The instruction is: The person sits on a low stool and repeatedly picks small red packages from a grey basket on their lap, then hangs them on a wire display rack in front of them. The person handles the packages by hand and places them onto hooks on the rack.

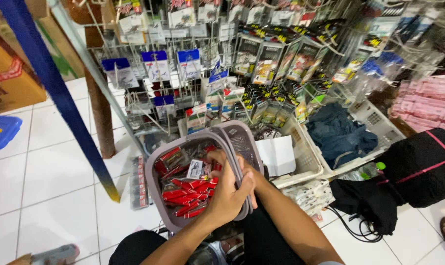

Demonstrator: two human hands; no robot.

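A grey basket (pixel 158 162) full of small red packets (pixel 185 194) sits on the person's lap, before a rack of hanging packets (pixel 262 59). The left hand (pixel 227 196) grips the basket's handles (pixel 235 147); the right hand (pixel 220 158) is mostly hidden behind it, grip unclear

Packet-hung wire rack (pixel 193 83) blocks ahead, white crate (pixel 308 162) crowds right; bare floor tiles (pixel 50 172) lie open left.

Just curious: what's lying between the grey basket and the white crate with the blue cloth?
In the head view, a white sheet lies between the grey basket and the white crate.

wire rack (pixel 149 105) | white crate (pixel 308 162) | blue cloth (pixel 338 132) | black bag (pixel 421 167)
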